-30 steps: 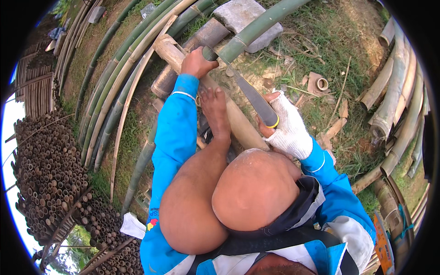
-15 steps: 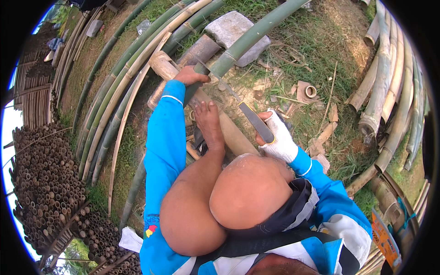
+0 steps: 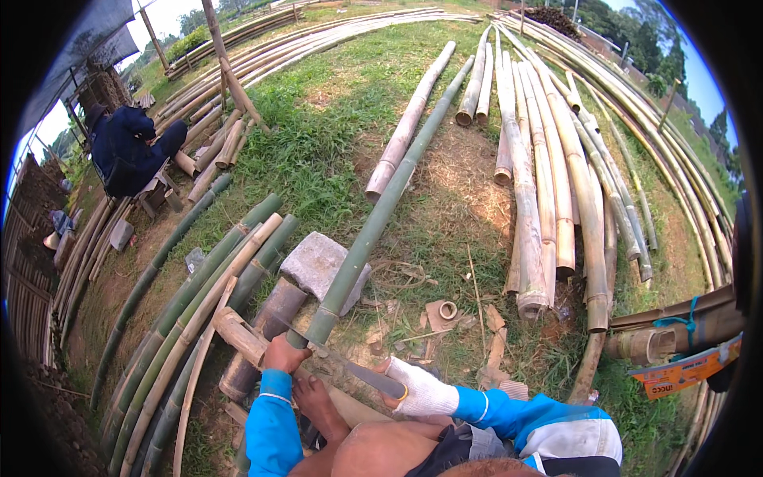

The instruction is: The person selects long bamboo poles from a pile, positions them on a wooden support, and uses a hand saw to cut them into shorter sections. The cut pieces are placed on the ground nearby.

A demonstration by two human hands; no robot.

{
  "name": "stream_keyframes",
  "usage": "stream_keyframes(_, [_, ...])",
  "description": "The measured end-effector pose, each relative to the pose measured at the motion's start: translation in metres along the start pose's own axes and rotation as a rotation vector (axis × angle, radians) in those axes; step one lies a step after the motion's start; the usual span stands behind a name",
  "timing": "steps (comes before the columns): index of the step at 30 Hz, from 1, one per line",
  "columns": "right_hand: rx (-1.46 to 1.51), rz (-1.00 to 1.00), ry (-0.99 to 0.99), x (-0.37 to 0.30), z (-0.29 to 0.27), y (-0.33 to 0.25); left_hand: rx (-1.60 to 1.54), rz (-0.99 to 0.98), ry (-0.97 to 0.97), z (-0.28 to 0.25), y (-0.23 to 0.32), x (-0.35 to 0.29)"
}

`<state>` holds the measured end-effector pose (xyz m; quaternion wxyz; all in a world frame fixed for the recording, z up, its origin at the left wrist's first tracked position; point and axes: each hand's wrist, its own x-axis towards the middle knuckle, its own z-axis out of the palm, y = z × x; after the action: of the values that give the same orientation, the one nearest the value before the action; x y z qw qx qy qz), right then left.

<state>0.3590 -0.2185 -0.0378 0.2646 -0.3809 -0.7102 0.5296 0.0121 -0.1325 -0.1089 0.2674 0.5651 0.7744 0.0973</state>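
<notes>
My left hand (image 3: 284,354) is wrapped round the near end of a long green bamboo pole (image 3: 380,204). The pole slants away from me over a grey stone block. In my right hand (image 3: 421,389), which wears a white knitted glove, is the handle of a handsaw (image 3: 378,380). Its blade lies across the pole just beyond my left fingers. My bare foot (image 3: 316,404) rests beside a pale bamboo piece under the pole. How deep the blade sits in the bamboo is hidden.
The stone block (image 3: 324,266) and a thick brown bamboo log (image 3: 266,338) lie near the pole. A cut bamboo ring (image 3: 447,310) sits among scraps. Several green poles (image 3: 187,306) lie left, several dry poles (image 3: 548,183) right. Another person (image 3: 131,151) sits far left.
The view has tilted up, bringing in more poles and the seated person. The saw handle has come closer to the pole. My left hand keeps its hold.
</notes>
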Motion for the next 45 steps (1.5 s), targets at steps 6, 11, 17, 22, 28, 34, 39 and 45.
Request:
stream_keyframes(6, [-0.082, 0.029, -0.006, -0.031, 0.004, 0.046, 0.106, -0.032, 0.111, 0.016, 0.013, -0.012])
stream_keyframes(11, [0.03, -0.042, -0.002, -0.015, 0.008, 0.029, 0.111, -0.083, 0.089, 0.013, 0.008, -0.015])
stream_keyframes(17, [0.039, -0.081, 0.01, -0.008, -0.002, -0.007, 0.118, -0.084, 0.088, 0.021, 0.005, -0.014])
stream_keyframes(22, [0.138, 0.029, -0.033, -0.019, -0.004, -0.011, 0.121, -0.079, 0.062, 0.014, 0.022, -0.022])
stream_keyframes(28, [0.05, -0.122, -0.013, -0.011, 0.002, -0.005, 0.089, -0.101, 0.079, 0.017, 0.009, -0.018])
stream_keyframes(34, [0.112, 0.057, 0.05, -0.047, 0.031, 0.101, 0.104, -0.093, 0.101, 0.017, 0.011, -0.014])
stream_keyframes(39, [0.083, 0.039, 0.088, -0.053, 0.03, 0.104, 0.152, -0.114, 0.102, 0.025, 0.003, -0.01])
stream_keyframes(45, [0.229, 0.168, 0.114, -0.137, -0.014, 0.099, 0.184, -0.056, 0.08, 0.03, -0.005, -0.003])
